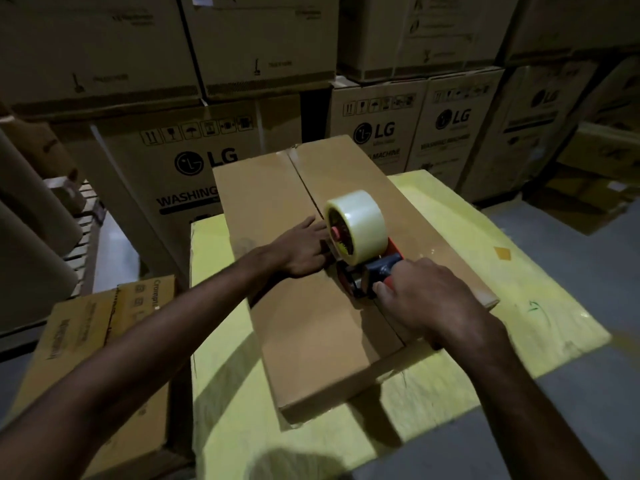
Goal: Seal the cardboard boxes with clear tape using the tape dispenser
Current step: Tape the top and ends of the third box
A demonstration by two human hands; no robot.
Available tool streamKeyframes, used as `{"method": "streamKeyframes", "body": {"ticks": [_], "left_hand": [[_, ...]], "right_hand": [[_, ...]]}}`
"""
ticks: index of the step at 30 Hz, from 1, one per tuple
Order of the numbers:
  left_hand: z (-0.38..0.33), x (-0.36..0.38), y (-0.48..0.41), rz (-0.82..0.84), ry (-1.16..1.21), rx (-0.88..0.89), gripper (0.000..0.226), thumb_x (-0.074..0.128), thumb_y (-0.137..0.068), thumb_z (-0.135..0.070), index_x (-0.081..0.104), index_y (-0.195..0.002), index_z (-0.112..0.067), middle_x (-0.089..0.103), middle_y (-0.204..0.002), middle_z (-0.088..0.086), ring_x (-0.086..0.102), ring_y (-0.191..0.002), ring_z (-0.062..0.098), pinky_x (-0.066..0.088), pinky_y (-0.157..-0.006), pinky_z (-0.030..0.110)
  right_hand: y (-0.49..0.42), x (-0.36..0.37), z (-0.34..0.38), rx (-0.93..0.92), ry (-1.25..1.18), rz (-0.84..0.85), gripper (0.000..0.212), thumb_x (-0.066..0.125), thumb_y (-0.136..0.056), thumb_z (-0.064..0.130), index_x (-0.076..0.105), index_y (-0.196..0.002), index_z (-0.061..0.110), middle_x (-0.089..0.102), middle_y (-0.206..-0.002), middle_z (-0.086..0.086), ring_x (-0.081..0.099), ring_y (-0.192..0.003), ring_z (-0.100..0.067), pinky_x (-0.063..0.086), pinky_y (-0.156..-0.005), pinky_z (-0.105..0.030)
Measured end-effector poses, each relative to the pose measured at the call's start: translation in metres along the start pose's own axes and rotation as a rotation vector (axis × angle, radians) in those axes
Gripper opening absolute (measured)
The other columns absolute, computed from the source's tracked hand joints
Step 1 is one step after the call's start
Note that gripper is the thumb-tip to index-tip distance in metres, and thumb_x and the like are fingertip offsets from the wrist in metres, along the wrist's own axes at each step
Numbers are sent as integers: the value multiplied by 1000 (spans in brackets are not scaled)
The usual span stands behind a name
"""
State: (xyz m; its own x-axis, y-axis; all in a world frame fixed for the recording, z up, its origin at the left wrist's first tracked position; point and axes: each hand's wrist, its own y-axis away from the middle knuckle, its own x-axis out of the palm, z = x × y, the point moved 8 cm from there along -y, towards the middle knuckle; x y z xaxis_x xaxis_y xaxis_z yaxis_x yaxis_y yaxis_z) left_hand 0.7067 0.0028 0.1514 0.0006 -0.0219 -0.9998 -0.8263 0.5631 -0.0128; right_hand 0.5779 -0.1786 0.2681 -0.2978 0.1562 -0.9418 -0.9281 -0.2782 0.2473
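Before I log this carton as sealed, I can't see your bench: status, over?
Right hand gripping tape dispenser, set on the seam. Left hand pressing cardboard box top beside it. Nothing seen blocking the seam.

A yellow-covered work surface [450,375] is carrying one flat, closed cardboard box [311,341]. The box is lying diagonally on the cover, and its far end is extending past the surface's far edge. A small orange diamond-shaped patch [502,253] is lying on the cover, right of the box. Grey floor [588,410] is bordering the surface.
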Motion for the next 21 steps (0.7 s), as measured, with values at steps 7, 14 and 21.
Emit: {"method": "streamKeyframes", "body": {"ticks": [7,14,21], "left_hand": [[-2,-2,1,12,-1,-31,69,15,-95,-49,35,-159,-31,29,-169,-2,15,-157,17,3,-127,54],[0,0,2,23,69,-81,71,0,-101,-67,3,-165,-36,0,-173,-10,-5,-159,11,-4,-128,51],[0,-1,-1,34,57,-85,79,11,-100,-77,-9,-164,-35,-10,-171,-17,-11,-158,9,-1,-129,52]], "right_hand": [[7,2,-3,-2,-18,-14,35,49,-106,40,42,-75,23,46,-81,1,43,-67,-11,34,-61,-33],[39,3,-19,15,19,20,31,46,-107,43,40,-83,25,43,-84,5,43,-70,-8,30,-54,-26],[78,9,-49,74,69,36,31,39,-105,55,41,-94,25,47,-87,5,51,-70,-11,34,-51,-24]]}}
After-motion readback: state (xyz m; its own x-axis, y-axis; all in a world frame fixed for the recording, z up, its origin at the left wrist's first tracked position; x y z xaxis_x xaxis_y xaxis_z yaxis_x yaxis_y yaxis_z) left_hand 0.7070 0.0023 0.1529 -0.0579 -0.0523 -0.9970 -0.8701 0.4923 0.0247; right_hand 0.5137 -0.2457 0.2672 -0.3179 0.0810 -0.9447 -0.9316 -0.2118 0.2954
